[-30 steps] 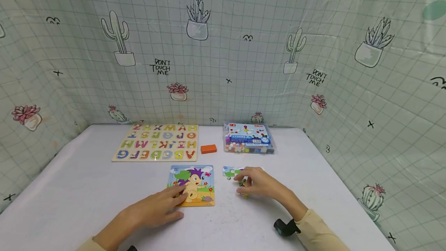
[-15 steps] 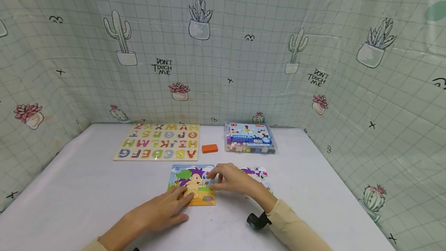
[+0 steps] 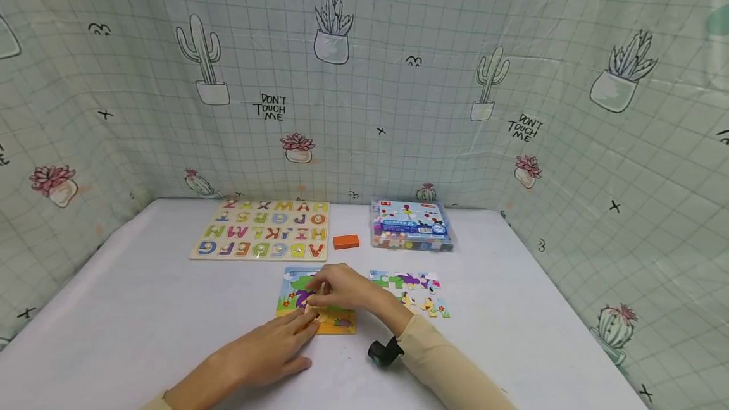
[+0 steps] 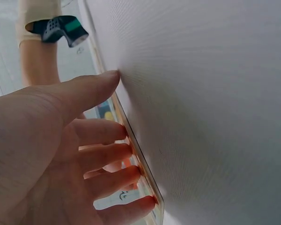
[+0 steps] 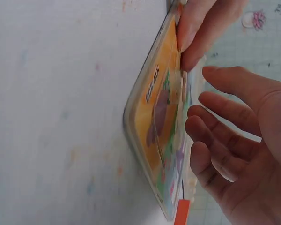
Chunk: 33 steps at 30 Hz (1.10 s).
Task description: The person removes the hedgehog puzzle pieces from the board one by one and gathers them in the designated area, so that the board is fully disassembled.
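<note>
A square hedgehog puzzle board lies on the white table. My left hand rests its fairly straight fingertips on the board's lower left part; its thumb stays spread, off the board, in the left wrist view. My right hand hovers over the middle of the board with bent fingers. In the right wrist view its thumb and fingers are apart, with nothing seen between them. A thin raised piece edge shows on the board beside the left fingertips. Several puzzle pieces lie in two rows to the right, partly behind the right forearm.
A wooden alphabet board lies at the back left. An orange block sits between it and a clear plastic box of colourful parts. A patterned curtain hangs behind the table.
My right hand has moved left from the loose pieces to over the hedgehog board, uncovering the two rows. The left hand has stayed on the board. The head view has shifted slightly.
</note>
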Available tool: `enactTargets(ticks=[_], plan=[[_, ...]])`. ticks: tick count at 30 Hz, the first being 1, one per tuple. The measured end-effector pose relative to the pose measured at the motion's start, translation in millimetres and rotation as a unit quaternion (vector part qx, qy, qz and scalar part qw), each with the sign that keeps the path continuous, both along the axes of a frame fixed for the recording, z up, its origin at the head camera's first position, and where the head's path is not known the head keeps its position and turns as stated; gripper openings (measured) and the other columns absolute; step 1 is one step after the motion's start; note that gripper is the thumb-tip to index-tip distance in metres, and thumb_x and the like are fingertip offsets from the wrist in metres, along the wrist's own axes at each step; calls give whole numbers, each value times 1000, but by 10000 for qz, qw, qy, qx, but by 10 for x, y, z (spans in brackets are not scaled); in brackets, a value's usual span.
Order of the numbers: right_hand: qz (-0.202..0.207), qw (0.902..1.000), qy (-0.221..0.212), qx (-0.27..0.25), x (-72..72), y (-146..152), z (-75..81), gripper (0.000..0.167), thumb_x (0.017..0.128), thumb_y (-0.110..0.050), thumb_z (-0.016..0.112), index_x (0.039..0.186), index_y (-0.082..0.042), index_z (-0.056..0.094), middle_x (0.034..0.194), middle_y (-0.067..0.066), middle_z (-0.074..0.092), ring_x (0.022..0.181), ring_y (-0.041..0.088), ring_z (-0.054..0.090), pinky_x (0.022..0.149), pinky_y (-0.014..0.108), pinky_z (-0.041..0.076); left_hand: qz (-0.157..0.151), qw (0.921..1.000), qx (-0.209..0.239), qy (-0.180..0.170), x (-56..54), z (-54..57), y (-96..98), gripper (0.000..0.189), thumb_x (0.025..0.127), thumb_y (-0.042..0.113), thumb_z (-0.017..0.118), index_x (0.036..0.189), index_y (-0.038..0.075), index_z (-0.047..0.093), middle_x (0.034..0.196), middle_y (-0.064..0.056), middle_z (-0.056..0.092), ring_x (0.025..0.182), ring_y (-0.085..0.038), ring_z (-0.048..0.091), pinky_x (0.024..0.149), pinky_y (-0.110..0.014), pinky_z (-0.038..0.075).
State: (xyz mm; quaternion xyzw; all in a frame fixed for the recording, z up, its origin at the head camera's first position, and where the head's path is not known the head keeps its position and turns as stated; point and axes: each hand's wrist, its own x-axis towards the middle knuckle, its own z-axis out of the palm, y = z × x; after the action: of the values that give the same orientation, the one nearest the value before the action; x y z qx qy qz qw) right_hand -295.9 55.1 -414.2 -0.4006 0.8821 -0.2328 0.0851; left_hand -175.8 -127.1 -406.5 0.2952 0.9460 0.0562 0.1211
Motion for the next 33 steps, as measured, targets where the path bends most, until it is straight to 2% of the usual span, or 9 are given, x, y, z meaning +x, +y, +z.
enactTargets(ticks=[6,16,26,33], plan=[[-45,10000,-33,74,-17,-106,-36,28,91,-29,70,114,-14,74,93,-7,64,78,1,52,68,12,47,37,9998,2,-198,6,7,6,70,96,50,55,151,11,39,161,-8,30,149,-29,28,121,-49,27],[-288,9994,37,166,-23,-130,-49,31,90,-30,72,115,-11,73,91,-3,61,72,1,51,62,11,45,125,9996,-112,-240,-3,0,15,70,94,51,57,150,13,41,161,-7,30,149,-29,29,120,-48,29],[-359,9993,56,96,-18,-153,-48,30,87,-29,75,110,-11,72,93,-4,65,80,3,53,69,11,47,82,9996,-100,-242,-4,-11,9,69,94,50,58,150,11,41,161,-7,32,149,-29,30,120,-48,29],[-436,9989,-187,-58,3,-154,-31,34,86,-29,76,114,-11,67,89,-7,64,73,1,53,68,11,48,59,9996,-74,-269,2,-3,3,69,95,50,57,150,11,41,160,-8,33,149,-29,30,121,-48,28]])
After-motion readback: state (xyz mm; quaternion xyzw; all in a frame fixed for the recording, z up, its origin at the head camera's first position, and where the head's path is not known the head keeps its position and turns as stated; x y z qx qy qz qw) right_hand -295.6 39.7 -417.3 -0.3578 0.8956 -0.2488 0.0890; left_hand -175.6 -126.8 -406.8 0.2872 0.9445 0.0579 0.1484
